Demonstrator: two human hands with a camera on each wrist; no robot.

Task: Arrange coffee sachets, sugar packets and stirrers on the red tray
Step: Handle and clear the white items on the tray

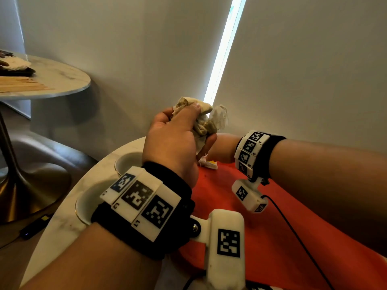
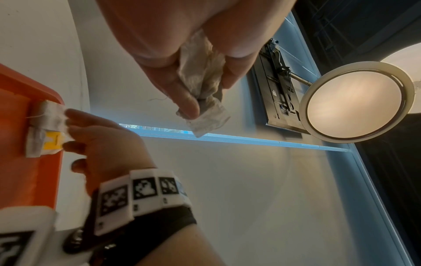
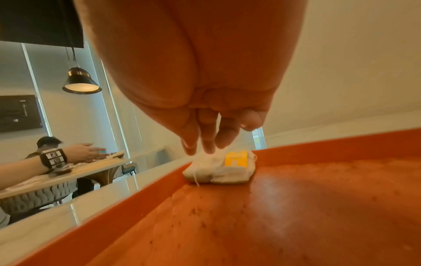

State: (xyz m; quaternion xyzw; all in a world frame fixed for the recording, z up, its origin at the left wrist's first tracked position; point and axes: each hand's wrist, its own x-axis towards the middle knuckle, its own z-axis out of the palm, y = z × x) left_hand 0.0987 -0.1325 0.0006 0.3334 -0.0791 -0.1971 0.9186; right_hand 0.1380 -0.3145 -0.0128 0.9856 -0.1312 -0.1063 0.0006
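My left hand [image 1: 201, 126] is raised above the table and grips a crumpled bunch of pale coffee sachets [image 1: 206, 120]; in the left wrist view my left hand [image 2: 200, 100] has its fingers and thumb curled round the bunch [image 2: 205, 79]. The red tray [image 1: 261, 216] lies on the round marble table [image 1: 62, 227]. In the tray's far left corner lie white sachets [image 3: 218, 172], one with a yellow tag [image 3: 235, 158]. My right hand [image 3: 205, 147] touches them with straight fingers, thumb lifted off. The left wrist view shows the right hand [image 2: 70, 129] beside those sachets [image 2: 45, 129].
Two white cups [image 1: 127, 162] [image 1: 88, 204] stand left of the tray. A second marble table [image 1: 62, 80] at far left carries wooden stirrers [image 1: 25, 85]. A black cable [image 1: 293, 237] crosses the tray. Another person [image 3: 49, 142] sits at a far table.
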